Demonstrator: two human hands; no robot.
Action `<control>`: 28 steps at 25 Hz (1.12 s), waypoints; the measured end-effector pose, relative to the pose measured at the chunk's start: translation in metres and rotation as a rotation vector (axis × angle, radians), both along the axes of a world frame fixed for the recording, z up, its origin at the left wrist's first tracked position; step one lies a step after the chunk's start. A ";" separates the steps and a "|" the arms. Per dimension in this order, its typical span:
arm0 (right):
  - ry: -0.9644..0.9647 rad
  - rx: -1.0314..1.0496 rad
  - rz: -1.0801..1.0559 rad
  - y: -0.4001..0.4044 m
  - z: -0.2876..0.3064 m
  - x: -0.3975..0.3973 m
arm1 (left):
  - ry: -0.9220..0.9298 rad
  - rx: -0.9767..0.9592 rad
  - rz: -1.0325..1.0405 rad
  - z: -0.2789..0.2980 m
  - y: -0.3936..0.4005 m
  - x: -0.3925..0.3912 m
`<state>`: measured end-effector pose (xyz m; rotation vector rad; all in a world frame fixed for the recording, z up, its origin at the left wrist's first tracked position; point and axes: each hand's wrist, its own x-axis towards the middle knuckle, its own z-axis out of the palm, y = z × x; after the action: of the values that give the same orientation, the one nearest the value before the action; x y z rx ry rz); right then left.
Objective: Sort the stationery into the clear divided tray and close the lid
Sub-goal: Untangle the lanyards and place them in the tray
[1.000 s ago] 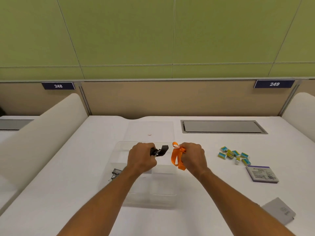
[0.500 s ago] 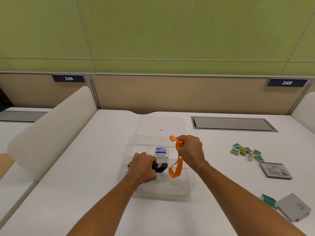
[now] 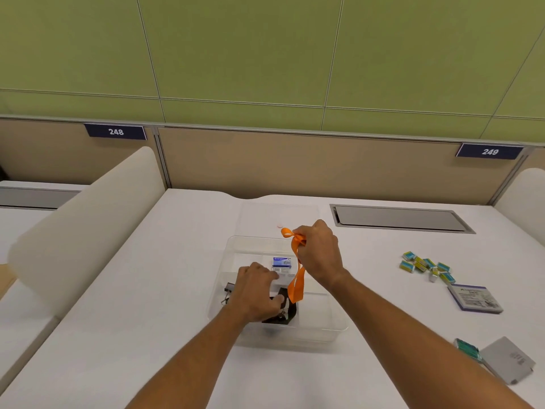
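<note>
**Two hands over the clear tray**

On the left, a black clip (image 3: 228,291) lies on the white table (image 3: 118,335), just beside the tray (image 3: 339,329). The left hand (image 3: 256,290) reaches down into the tray. Its fingers curl over a black thing (image 3: 284,312) in a front part, but I cannot tell if it really grips it. One small blue and white box (image 3: 281,262) sits in a back part. The right hand (image 3: 320,252) is above the tray and pinches one shiny orange ribbon (image 3: 296,283), which hangs down in a loop to the black thing. The flat clear lid (image 3: 280,215) lies behind the tray. Far right are about eight little blue and yellow boxes (image 3: 427,265), one flat purple pack (image 3: 474,299), one green thing (image 3: 467,348) and one grey card (image 3: 507,363).
</note>
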<state>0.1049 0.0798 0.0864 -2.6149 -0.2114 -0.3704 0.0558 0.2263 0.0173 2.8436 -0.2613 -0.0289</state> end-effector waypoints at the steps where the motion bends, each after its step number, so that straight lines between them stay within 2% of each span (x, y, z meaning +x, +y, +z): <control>1: 0.010 -0.017 0.010 0.004 -0.004 -0.001 | -0.046 -0.026 0.024 0.001 0.008 0.001; 6: 0.147 -0.162 0.108 0.022 -0.039 -0.013 | -0.176 -0.114 0.153 0.000 0.041 0.001; 9: 0.282 -0.284 0.169 0.028 -0.063 -0.020 | -0.172 -0.117 0.168 -0.001 0.049 0.000; 15: 0.556 -0.201 0.250 0.030 -0.073 -0.021 | -0.105 -0.095 0.122 -0.004 0.050 0.000; 20: 0.440 -0.122 0.238 0.012 -0.061 -0.027 | -0.113 -0.094 0.063 -0.004 0.038 0.002; 23: 0.305 -0.157 0.189 -0.004 -0.062 -0.036 | -0.084 -0.062 0.012 -0.005 0.022 0.003; 28: 0.243 -0.261 0.068 -0.038 -0.068 -0.055 | -0.067 0.038 -0.079 -0.011 -0.006 0.002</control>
<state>0.0496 0.0414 0.0188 -2.8689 -0.2810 0.0014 0.0582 0.2208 0.0062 2.8743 -0.3910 0.0461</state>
